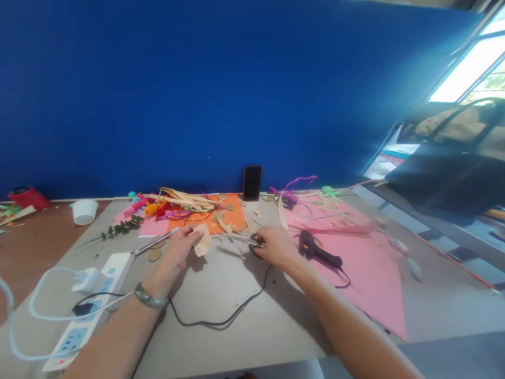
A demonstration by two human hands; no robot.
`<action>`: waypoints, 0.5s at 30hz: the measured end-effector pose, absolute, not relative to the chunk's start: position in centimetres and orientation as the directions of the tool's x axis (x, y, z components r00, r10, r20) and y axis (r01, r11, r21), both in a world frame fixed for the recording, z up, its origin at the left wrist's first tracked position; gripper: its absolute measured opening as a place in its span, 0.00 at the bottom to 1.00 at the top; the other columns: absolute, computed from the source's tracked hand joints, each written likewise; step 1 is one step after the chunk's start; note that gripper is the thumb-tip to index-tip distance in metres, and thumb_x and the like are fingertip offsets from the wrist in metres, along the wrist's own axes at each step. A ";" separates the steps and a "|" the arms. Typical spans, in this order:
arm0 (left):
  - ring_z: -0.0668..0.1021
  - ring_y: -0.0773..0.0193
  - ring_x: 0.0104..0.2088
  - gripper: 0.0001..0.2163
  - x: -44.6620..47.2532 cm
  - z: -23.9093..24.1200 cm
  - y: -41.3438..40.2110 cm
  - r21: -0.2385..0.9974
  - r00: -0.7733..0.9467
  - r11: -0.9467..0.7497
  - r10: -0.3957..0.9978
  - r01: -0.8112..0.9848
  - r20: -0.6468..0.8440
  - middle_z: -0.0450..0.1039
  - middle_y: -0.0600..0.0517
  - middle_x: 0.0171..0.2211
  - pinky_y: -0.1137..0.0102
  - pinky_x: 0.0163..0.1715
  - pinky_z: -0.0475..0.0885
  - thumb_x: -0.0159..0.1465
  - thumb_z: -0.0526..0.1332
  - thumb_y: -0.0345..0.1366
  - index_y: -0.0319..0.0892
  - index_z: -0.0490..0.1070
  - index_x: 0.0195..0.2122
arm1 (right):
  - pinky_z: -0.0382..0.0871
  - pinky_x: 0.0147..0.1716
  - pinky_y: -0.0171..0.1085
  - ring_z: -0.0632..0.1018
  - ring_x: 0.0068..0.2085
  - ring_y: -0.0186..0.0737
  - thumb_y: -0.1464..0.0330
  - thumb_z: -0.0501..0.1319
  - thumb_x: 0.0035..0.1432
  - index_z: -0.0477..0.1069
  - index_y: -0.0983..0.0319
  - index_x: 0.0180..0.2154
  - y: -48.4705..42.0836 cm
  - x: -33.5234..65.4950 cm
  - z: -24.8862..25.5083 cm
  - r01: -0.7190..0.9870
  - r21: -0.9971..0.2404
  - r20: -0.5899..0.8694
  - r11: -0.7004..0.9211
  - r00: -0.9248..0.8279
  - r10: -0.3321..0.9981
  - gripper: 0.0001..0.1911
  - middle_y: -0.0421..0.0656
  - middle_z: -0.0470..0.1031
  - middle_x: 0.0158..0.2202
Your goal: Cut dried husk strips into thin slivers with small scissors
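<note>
My left hand (180, 251), a green bangle at its wrist, pinches a beige piece of crinkled paper (202, 240) just above the table. To its right, my right hand (276, 246) is closed on dark-handled scissors (256, 251); their blades point left towards the paper and are partly blurred. Beyond both hands, beige scraps (224, 223) lie on an orange sheet (234, 206). A bundle of pale raffia-like strips (185, 199) rests behind my left hand, beside colourful pipe-cleaner-like pieces (152, 209). Wooden discs (154, 255) lie by my left wrist.
A black glue gun (317, 250) lies on pink sheets (366, 273) at the right. Its cable (221, 323) crosses the table. At the left stand a white power strip (112, 281) and a white cup (84, 211). A phone (252, 182) leans against the blue partition (221, 95).
</note>
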State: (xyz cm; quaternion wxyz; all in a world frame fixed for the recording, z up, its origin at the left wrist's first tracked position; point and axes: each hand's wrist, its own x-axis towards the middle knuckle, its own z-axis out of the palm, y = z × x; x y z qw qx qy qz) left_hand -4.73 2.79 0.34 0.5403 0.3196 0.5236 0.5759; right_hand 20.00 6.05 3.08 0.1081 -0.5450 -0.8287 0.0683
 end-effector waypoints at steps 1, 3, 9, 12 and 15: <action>0.75 0.67 0.21 0.15 -4.7 0.3 2.8 0.945 -0.199 0.141 0.958 -0.296 -0.205 0.75 0.52 0.24 0.74 0.22 0.70 0.44 0.69 0.34 0.37 0.71 0.33 | 0.60 0.28 0.34 0.70 0.28 0.38 0.65 0.62 0.47 0.69 0.63 0.25 6.0 19.9 2.7 0.832 -0.394 0.146 0.390 -0.362 0.921 0.07 0.42 0.70 0.25; 0.77 0.65 0.23 0.18 -4.5 0.3 2.7 0.939 -0.167 0.159 0.962 -0.304 -0.217 0.77 0.50 0.26 0.73 0.24 0.71 0.43 0.70 0.33 0.37 0.71 0.36 | 0.57 0.23 0.33 0.66 0.24 0.34 0.61 0.62 0.48 0.67 0.63 0.22 5.6 19.3 2.1 0.624 -0.694 0.185 0.358 -0.326 0.927 0.12 0.38 0.66 0.20; 0.78 0.62 0.22 0.20 -3.2 -0.3 2.1 0.941 -0.082 0.202 0.969 -0.272 -0.232 0.78 0.48 0.26 0.71 0.22 0.72 0.44 0.71 0.35 0.37 0.69 0.37 | 0.58 0.23 0.32 0.65 0.24 0.33 0.60 0.65 0.47 0.75 0.65 0.27 4.3 17.0 0.7 0.287 -0.924 0.114 0.253 -0.424 0.898 0.13 0.39 0.68 0.21; 0.78 0.62 0.21 0.20 -2.4 -0.4 1.5 0.942 -0.041 0.216 0.972 -0.255 -0.233 0.77 0.50 0.24 0.72 0.20 0.71 0.44 0.71 0.35 0.37 0.69 0.38 | 0.56 0.22 0.31 0.63 0.23 0.31 0.62 0.67 0.44 0.74 0.64 0.24 4.1 16.5 0.1 0.252 -0.941 0.104 0.224 -0.415 0.904 0.11 0.38 0.66 0.20; 0.77 0.63 0.20 0.20 -1.9 -0.2 1.1 0.942 -0.011 0.220 0.973 -0.254 -0.231 0.78 0.49 0.24 0.72 0.19 0.71 0.45 0.71 0.36 0.37 0.70 0.38 | 0.56 0.21 0.30 0.62 0.22 0.30 0.64 0.66 0.43 0.71 0.65 0.20 4.0 16.4 -0.3 0.210 -0.966 0.059 0.154 -0.398 0.916 0.11 0.37 0.64 0.18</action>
